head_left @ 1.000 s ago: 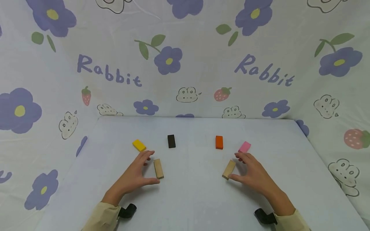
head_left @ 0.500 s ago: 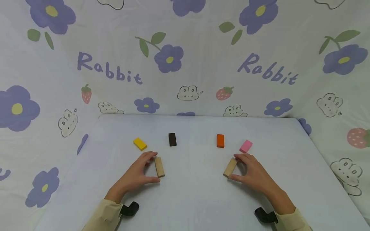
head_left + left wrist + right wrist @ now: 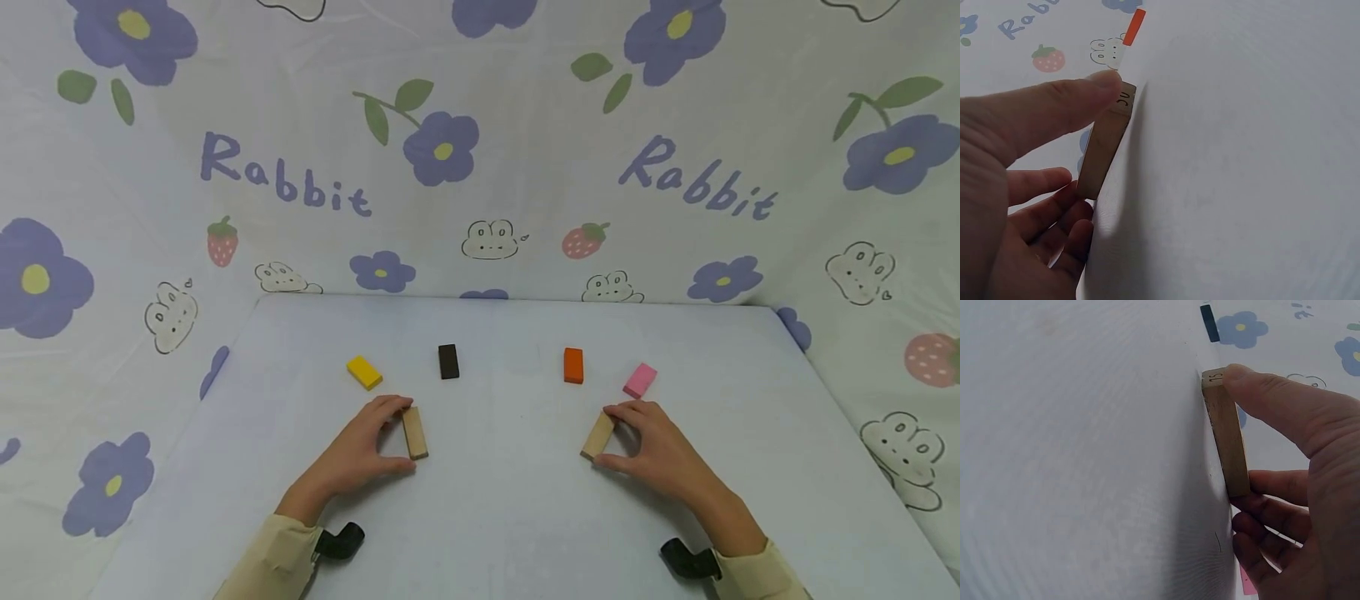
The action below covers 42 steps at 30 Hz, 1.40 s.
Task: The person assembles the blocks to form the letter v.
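On the white table two plain wooden blocks lie lengthwise, the left wooden block (image 3: 416,433) and the right wooden block (image 3: 598,435). My left hand (image 3: 360,448) pinches the left one by its two ends, thumb at the near end and fingertips at the far end. In the left wrist view a printed mark shows on the end of that block (image 3: 1105,150), beside the thumb. My right hand (image 3: 656,450) holds the other block in the same way. In the right wrist view the thumb covers part of the marked end of this block (image 3: 1227,437).
Farther back lie a yellow block (image 3: 364,372), a black block (image 3: 448,362), an orange block (image 3: 573,366) and a pink block (image 3: 640,381). The pink one is just beyond the right fingers. A patterned cloth (image 3: 525,175) hangs behind the table (image 3: 510,533).
Both hands have closed in on the ends of the wooden blocks; the left fingertips moved right to reach the far end. The blocks have barely moved, and the view has shifted slightly.
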Tool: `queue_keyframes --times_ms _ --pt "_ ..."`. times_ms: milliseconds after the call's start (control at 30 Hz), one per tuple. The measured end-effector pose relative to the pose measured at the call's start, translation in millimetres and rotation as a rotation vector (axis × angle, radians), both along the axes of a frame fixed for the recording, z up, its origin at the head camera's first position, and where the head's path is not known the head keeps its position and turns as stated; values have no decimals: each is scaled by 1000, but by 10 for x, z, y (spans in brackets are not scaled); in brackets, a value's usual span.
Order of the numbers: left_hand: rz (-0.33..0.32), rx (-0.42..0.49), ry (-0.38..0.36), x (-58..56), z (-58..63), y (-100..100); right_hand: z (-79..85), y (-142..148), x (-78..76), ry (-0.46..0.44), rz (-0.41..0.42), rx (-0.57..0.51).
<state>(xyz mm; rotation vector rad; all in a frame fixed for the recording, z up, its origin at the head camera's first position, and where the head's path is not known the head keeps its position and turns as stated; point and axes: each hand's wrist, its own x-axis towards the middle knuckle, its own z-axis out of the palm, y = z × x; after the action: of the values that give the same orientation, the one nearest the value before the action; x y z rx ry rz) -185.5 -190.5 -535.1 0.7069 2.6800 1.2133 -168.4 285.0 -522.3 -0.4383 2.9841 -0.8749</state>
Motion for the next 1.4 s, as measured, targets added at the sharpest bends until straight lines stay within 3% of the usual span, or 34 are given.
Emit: queue_keyframes --times_ms 400,1400 --pt "36 -69 -3 33 -10 67 -22 32 16 1 3 -10" --pt "26 -58 2 68 157 108 33 -1 20 40 18 -21"
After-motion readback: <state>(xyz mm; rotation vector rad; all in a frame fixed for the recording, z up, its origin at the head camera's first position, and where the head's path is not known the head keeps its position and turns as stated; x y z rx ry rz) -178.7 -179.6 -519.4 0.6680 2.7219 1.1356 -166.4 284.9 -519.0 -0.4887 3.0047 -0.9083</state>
